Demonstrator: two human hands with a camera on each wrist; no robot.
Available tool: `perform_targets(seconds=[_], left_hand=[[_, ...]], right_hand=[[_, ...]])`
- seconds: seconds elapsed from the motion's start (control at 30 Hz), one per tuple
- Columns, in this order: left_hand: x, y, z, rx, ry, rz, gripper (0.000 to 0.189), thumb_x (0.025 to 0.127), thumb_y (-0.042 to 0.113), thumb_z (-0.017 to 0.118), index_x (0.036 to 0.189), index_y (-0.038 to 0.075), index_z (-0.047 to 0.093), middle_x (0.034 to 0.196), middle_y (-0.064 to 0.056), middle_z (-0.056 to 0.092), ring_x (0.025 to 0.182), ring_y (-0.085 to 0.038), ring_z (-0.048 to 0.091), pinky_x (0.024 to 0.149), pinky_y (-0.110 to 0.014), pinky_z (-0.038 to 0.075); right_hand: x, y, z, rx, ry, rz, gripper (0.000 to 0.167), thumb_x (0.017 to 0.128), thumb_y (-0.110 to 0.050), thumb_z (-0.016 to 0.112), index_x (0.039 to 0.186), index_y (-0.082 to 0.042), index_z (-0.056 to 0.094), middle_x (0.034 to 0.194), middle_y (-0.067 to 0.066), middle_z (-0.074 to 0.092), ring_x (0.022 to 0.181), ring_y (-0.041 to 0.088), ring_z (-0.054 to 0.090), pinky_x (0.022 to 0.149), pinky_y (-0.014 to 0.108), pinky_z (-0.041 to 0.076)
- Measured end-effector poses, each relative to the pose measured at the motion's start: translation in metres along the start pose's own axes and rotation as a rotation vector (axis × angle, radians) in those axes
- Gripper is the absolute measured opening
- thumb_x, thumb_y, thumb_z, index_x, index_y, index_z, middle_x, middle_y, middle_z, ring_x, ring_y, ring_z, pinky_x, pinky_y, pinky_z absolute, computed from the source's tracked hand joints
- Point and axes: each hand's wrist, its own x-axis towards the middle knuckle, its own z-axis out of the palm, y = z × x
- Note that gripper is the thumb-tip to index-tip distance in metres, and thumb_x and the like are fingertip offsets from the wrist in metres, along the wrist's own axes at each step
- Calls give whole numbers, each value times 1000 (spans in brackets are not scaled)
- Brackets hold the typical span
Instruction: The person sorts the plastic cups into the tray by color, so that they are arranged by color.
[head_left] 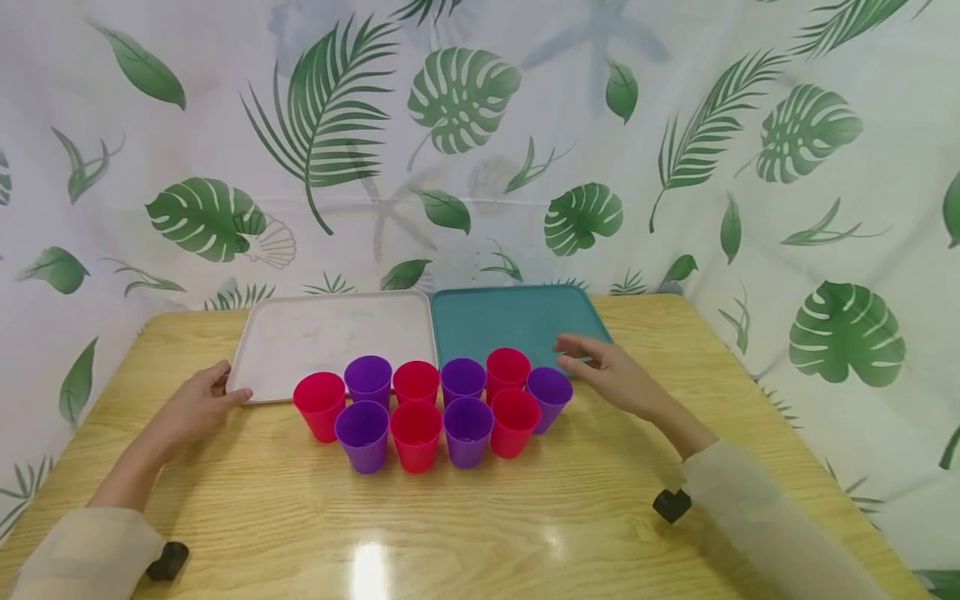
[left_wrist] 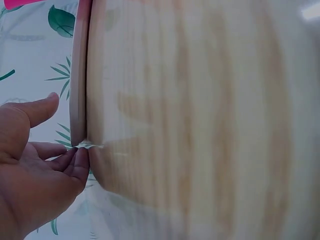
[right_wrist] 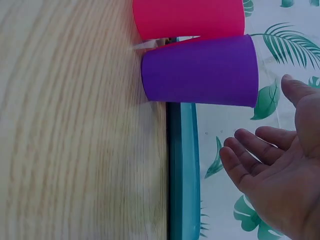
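Wood-grain counter (head_left: 300,517); leaf-printed sheeting (head_left: 487,187) stood behind. Five red cups (head_left: 416,437) and five purple cups (head_left: 362,446), smooth, tapered, stood upright mid-counter, mouths up, on the near side of two rectangular trays: white tray (head_left: 330,329) left, teal tray (head_left: 502,321) right. Left hand (head_left: 193,408): fingers lightly bent, thumb apart, touching the white tray's near-left corner. Right hand (head_left: 618,381): fingers parted, empty, beside the rightmost purple cup (head_left: 550,404).
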Motion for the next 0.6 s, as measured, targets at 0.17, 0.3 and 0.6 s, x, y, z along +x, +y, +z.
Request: perform_targets(seconds=[0.17, 0.3, 0.6], left_hand=[[5, -2, 3, -13, -18, 27, 78, 108, 19, 57, 154, -21, 9, 156, -47, 15, 145, -60, 20, 116, -70, 20], [6, -5, 3, -37, -18, 41, 75, 107, 16, 58, 153, -21, 13, 155, -46, 20, 144, -57, 25, 117, -69, 22], [9, -7, 4, -87, -36, 56, 71, 106, 15, 59, 155, -16, 18, 157, -40, 25, 142, -49, 30, 117, -67, 23]], right_hand=[[-4, -5, 5, -5, -35, -25, 56, 107, -25, 59, 155, -1, 43, 147, 19, 56, 131, 34, 56, 104, 48, 50], [-7, -10, 9, -1, -75, -41, 60, 105, -25, 62, 156, -1, 42, 146, 19, 56, 131, 35, 55, 105, 47, 50], [-12, -5, 14, 82, -143, -10, 79, 95, -26, 76, 158, 1, 36, 155, 20, 47, 129, 38, 58, 101, 42, 54]])
